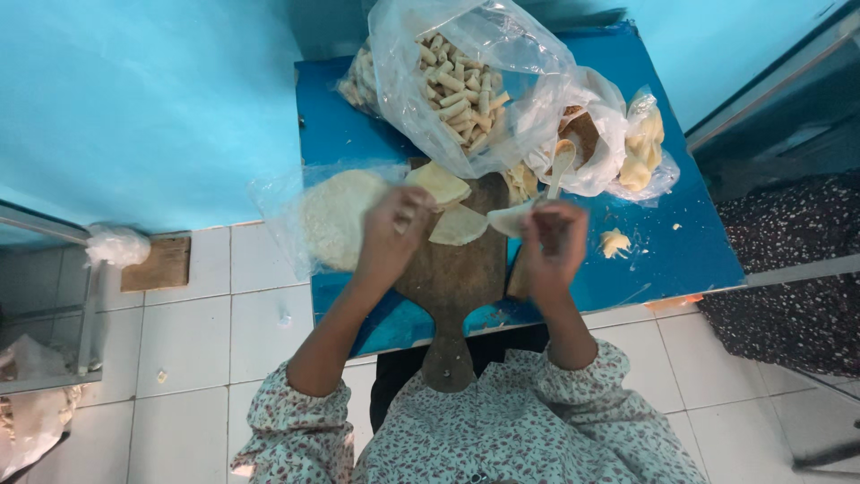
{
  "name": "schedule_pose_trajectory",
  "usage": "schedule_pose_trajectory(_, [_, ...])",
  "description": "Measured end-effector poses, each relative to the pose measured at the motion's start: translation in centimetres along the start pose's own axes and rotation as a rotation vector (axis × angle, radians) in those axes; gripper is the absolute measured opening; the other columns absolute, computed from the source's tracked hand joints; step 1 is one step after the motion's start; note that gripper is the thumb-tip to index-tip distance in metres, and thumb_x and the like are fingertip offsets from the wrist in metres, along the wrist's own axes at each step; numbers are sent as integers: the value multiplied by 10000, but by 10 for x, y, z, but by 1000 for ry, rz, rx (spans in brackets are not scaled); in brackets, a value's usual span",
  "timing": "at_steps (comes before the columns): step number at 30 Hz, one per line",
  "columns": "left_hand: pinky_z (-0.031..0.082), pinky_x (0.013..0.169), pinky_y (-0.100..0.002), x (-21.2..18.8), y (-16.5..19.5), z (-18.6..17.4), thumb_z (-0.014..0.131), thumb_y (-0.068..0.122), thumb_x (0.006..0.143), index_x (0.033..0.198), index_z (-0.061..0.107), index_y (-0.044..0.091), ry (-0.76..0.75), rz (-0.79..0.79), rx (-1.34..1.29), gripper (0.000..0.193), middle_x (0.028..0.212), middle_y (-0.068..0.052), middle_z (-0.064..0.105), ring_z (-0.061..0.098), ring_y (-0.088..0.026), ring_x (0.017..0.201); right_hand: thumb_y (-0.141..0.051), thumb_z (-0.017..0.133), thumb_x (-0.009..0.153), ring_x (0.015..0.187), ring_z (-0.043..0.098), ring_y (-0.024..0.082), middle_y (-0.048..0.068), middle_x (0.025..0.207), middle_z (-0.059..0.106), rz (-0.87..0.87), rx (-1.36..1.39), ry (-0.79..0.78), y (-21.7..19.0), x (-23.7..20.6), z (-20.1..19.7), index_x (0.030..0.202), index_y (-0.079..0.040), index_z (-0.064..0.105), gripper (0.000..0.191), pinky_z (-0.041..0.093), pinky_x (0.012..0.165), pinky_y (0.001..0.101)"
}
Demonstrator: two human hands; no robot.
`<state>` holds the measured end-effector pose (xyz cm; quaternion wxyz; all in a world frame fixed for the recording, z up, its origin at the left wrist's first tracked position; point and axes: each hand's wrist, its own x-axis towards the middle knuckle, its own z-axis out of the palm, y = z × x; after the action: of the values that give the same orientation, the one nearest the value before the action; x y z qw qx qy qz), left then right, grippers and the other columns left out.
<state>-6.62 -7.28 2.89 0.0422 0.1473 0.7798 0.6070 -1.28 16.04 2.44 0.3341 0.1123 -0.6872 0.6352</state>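
My left hand (392, 229) hovers over the left edge of a dark wooden board (457, 269), fingers curled, right by a thin dough wrapper (439, 182); whether it grips anything I cannot tell. A second triangular wrapper (458, 225) lies on the board. My right hand (554, 240) pinches a pale wrapper piece (508, 218) at the board's right edge. A round stack of wrappers (336, 215) in clear plastic lies left of my left hand.
On the blue table (681, 251) stand a large clear bag of rolled pastries (459, 85), a bag with filling and a white spoon (563, 161), and a bag of yellow pieces (643, 143). A dough scrap (614, 242) lies right. White tile floor (224, 332) surrounds.
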Motion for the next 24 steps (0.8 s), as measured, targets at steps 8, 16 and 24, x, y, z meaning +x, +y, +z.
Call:
schedule_pose_trajectory(8, [498,805,-331,5,-10,16,574,288,1051,1303,664,-12,-313,-278,-610,402,1122,-97,689,654,-157,981,-72,783,829,1246,602,346,191,1254,638,-382,-345,-421,-35,5,21,1259,-51,572,479,443,1119,482])
schedule_pose_trajectory(16, [506,1015,-366,-3,9,24,519,-89,880,1443,591,56,-221,265,-168,586,1298,-90,624,592,-284,1189,45,767,875,999,704,137,79,1057,676,437,42,-337,4,9,19,1343,-60,511,543,601,845,272])
schedule_pose_trajectory(24, [572,738,-408,1,23,19,651,-10,874,1488,442,113,-3,13,185,660,938,-143,673,720,-316,819,21,755,853,721,722,123,61,869,697,488,-177,-369,20,16,14,1311,-67,515,524,586,623,259])
